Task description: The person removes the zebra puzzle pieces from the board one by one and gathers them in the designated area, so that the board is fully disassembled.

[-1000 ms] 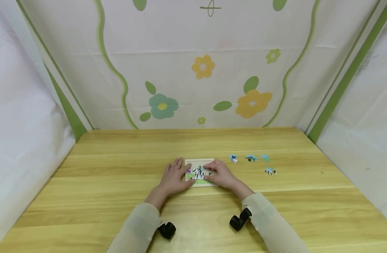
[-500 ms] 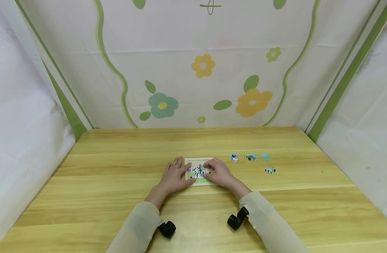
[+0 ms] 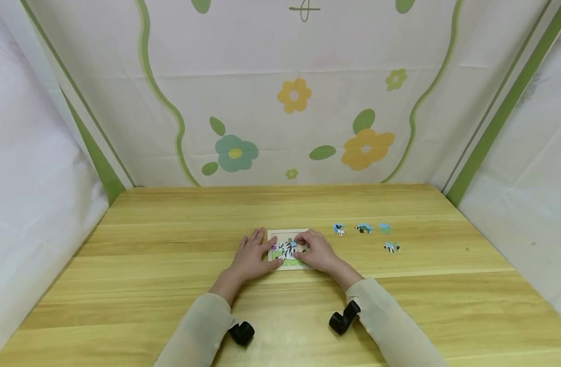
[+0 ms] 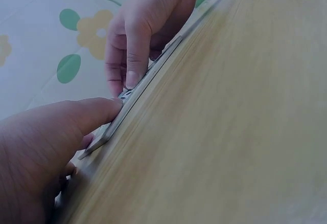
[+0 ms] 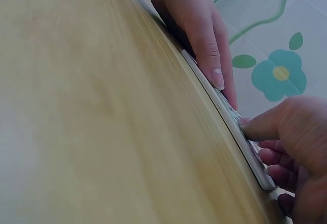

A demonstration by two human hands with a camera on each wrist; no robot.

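Note:
A small jigsaw tray (image 3: 287,232) with a pale rim lies flat on the table, with zebra-striped puzzle pieces (image 3: 287,250) and green ones inside it. My left hand (image 3: 252,259) rests at its left side, fingers spread, with index finger and thumb laid over the tray. From the right, my right hand (image 3: 321,253) reaches over the tray, its thumb and curled index finger pinching a puzzle piece (image 3: 294,244). The right palm and fingers cover the tray's right part. In the left wrist view both thumbs touch the tray (image 4: 138,92) near its close edge.
Several loose puzzle pieces lie right of the tray, including a blue and striped one (image 3: 339,229) and another striped one (image 3: 392,247). The wooden table (image 3: 170,306) meets a flower-printed cloth (image 3: 262,61) at the back; white cloth hangs at both sides.
My right hand has shifted slightly left and its fingers have drawn in a little over the tray. The left hand and the loose pieces stay where they were.

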